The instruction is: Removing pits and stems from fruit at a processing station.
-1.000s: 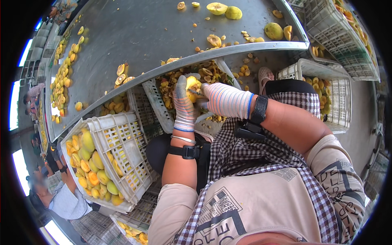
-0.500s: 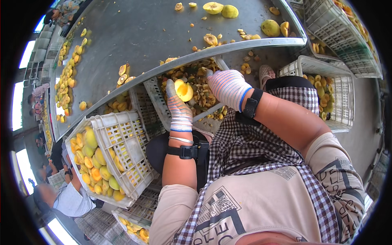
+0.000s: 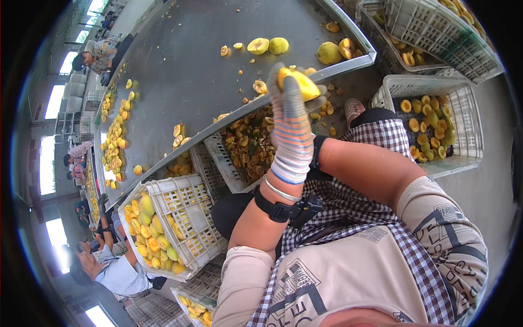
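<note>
My left hand (image 3: 291,133), in a striped knit glove with greyed fingertips, grips a yellow peach half (image 3: 306,87) between thumb and fingers, just past the near edge of the metal table (image 3: 190,71). My right hand (image 3: 321,102) is mostly hidden behind the left hand and the fruit. Only some greyish fingertips show there, so its grip is unclear. On the table beyond lie a cut peach (image 3: 258,46) with a whole-looking yellow-green one (image 3: 279,46) beside it. Below the table edge, a crate (image 3: 219,158) holds pits and scraps.
A tilted white crate (image 3: 188,218) of peach halves stands at left. Another white crate (image 3: 463,131) with halves is at right, below stacked crates (image 3: 436,38). More halves (image 3: 117,139) line the table's far left. Other people (image 3: 101,57) work along the left.
My left hand has moved up and right with the peach half, toward the table edge. My right hand has gone behind it. The whole view has shifted slightly.
</note>
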{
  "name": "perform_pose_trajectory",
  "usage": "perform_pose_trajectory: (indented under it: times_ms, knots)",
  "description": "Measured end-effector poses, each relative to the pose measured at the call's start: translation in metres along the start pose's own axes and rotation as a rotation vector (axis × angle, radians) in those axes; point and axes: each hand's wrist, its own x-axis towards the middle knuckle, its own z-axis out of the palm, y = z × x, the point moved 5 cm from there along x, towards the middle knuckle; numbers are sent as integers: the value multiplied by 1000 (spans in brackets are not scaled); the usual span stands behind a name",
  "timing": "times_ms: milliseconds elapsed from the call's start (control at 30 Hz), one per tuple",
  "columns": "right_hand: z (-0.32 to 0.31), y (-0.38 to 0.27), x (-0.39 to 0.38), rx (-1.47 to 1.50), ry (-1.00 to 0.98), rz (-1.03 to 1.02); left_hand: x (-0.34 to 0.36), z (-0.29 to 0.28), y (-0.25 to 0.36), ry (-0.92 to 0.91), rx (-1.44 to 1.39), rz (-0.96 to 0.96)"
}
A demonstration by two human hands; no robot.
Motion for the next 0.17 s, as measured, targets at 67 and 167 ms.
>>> perform_pose_trajectory:
  times_ms: [67, 167]
  knots:
    - [-4, 20, -8, 170, 125, 356, 0, 60, -20, -303, -86, 6]
    - [-29, 22, -23, 366, 29, 495, 10, 83, -28, -413, 284, 175]
